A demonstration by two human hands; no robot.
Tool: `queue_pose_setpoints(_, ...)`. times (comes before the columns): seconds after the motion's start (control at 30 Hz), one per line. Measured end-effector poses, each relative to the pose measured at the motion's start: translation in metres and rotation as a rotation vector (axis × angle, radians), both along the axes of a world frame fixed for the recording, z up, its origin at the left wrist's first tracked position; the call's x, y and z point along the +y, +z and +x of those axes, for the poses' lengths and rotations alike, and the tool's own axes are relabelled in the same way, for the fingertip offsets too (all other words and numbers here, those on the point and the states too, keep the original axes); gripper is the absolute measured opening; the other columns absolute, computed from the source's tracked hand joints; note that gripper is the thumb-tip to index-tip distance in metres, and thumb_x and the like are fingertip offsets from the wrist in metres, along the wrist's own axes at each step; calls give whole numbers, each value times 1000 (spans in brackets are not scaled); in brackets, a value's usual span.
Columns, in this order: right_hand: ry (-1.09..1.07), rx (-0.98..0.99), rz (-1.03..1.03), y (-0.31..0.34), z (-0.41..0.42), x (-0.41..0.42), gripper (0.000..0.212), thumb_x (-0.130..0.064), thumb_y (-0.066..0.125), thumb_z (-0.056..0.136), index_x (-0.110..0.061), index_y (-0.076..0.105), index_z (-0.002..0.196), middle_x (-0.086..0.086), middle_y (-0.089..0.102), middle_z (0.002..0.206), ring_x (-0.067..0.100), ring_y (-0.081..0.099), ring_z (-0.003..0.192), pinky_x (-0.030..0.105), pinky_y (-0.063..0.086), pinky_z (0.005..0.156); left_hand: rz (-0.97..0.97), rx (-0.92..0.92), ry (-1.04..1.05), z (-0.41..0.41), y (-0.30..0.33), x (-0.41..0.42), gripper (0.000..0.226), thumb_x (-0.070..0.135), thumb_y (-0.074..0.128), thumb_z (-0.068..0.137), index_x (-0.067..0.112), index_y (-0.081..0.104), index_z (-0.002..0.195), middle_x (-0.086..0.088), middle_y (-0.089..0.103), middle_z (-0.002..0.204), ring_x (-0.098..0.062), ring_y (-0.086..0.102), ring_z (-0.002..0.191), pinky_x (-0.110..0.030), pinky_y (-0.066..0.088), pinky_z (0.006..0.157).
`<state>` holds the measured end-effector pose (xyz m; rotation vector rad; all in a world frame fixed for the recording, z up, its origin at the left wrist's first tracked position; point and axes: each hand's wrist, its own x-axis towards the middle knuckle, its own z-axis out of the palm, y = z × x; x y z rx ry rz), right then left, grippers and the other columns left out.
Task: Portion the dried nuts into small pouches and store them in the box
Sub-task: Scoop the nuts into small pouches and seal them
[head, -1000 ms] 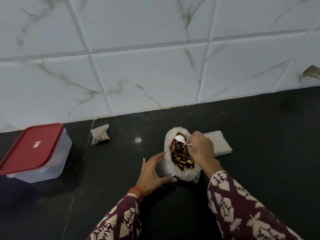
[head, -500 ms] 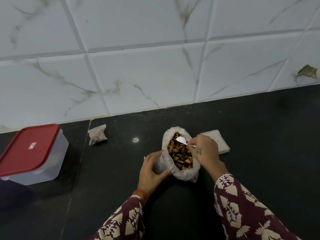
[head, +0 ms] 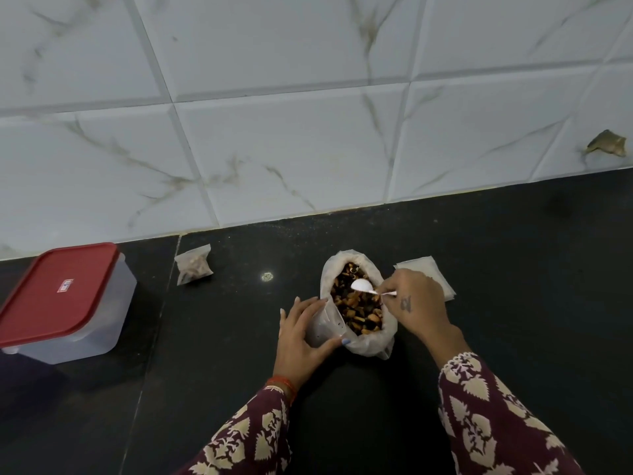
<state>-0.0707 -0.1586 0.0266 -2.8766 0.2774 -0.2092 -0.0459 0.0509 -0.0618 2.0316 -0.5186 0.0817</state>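
Head view: the right hand (head: 416, 305) is bent over the open bag of nuts (head: 358, 308), and a white spoon (head: 368, 287) is pinched in its fingers, with the bowl above the nuts. One empty pouch (head: 323, 323) is gripped by the curled left hand (head: 303, 337), touching the bag's left side. One filled pouch (head: 193, 265) is seen left of the bag on the black desk (head: 513, 303). One box (head: 65, 303) with a red lid is placed far left of the bag. A stack of pouches (head: 433, 275) lies just right of the bag.
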Motion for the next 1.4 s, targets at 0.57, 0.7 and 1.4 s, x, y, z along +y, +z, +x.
queue_pose_setpoints(0.57,64,88,110,-9,7,22,24,-24,58,92,-27,68,114,-5,69,109,12,62,100,25,49,83,70,11,-36,2,-4,-1,68,82,54,63,56,38,124,24,37,144,-8,14,144,-42,-4,119)
queue_pose_setpoints(0.7,111,157,27,3,10,9,23,-22,57,92,-29,70,109,-6,67,108,13,61,96,26,48,82,81,17,-47,3,-3,0,68,83,53,63,57,37,123,27,35,143,-8,14,144,-43,-4,119)
queue_pose_setpoints(1.4,-233,388,422,-7,27,21,21,-20,55,89,-11,69,76,3,69,72,18,68,73,30,54,71,160,-22,-53,3,-2,-1,69,77,57,64,56,33,125,42,27,133,-6,13,142,-39,-10,118)
